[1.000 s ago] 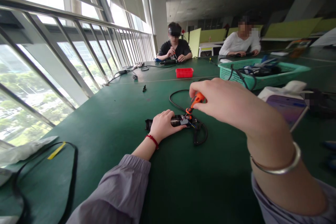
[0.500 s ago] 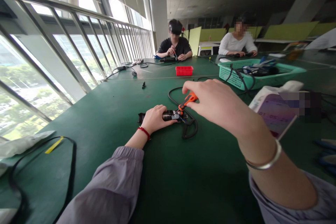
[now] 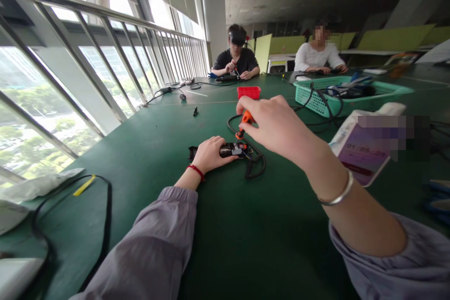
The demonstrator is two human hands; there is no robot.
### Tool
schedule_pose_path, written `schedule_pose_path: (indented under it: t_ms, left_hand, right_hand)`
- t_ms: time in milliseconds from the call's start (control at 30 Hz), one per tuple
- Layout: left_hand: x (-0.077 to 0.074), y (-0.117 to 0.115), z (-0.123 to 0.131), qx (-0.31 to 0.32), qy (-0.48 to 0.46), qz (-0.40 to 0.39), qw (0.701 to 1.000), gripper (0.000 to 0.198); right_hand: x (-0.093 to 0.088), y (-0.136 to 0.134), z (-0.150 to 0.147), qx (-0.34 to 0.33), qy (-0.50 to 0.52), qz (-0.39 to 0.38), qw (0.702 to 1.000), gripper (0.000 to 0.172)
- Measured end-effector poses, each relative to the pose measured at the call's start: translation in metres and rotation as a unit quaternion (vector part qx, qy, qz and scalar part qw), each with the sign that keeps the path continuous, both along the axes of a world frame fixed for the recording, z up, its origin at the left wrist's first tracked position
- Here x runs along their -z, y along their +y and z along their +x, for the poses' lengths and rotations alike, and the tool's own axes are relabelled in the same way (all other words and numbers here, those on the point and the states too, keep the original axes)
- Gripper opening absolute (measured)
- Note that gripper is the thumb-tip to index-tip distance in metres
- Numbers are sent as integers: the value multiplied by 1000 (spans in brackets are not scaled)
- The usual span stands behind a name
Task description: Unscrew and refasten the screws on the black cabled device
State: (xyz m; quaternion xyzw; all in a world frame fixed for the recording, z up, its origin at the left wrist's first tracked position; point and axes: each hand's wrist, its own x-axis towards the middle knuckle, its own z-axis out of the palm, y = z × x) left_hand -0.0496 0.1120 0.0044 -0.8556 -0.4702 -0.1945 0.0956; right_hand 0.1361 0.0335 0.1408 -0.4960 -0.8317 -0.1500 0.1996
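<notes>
On the green table (image 3: pixel 154 150) lies a black cylindrical device (image 3: pixel 227 150), its right end open with small parts and thin wires showing. My left hand (image 3: pixel 211 154) is wrapped over its body and presses it to the table. My right hand (image 3: pixel 274 126) grips an orange and black screwdriver (image 3: pixel 245 122) above the open end. The screwdriver stands nearly upright, its tip down at the device; exact contact is too small to tell. A black cable (image 3: pixel 262 168) loops beside the device's right end.
A red tray (image 3: pixel 249 92) and a small black piece (image 3: pixel 195 112) lie beyond my hands. At the right are a teal basket (image 3: pixel 316 101) of cables and tools, and a phone (image 3: pixel 365 152). A black strap (image 3: pixel 108 211) lies left. Two people sit across the table.
The screwdriver has swung from slanted to nearly upright, and my right hand has shifted left and slightly up with it. My left hand keeps its hold on the device.
</notes>
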Motion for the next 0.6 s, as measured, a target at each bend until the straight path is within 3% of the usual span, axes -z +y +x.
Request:
schedule_pose_path:
  t_ms: [67,167,300,400,533,600]
  left_hand:
    - [0,-2,-1,4,0,9,1000,55]
    - [0,-5,-2,2,4,23,1000,58]
    - [-1,-7,-1,-9,14,16,1000,55]
    - [-3,-6,0,0,-4,8,1000,54]
    - [-5,-4,2,34,-3,14,999,56]
    - [-6,-3,3,44,7,11,999,53]
  right_hand:
    - [-2,-4,3,-23,-19,-15,999,16]
    - [-2,-8,2,30,-45,-16,998,13]
    - [1,-8,-4,87,-36,-19,995,34]
    - [1,-8,-2,65,-30,-23,997,20]
    - [-2,-5,9,-16,3,-37,999,23]
    - [-2,-1,11,-9,12,-45,999,19]
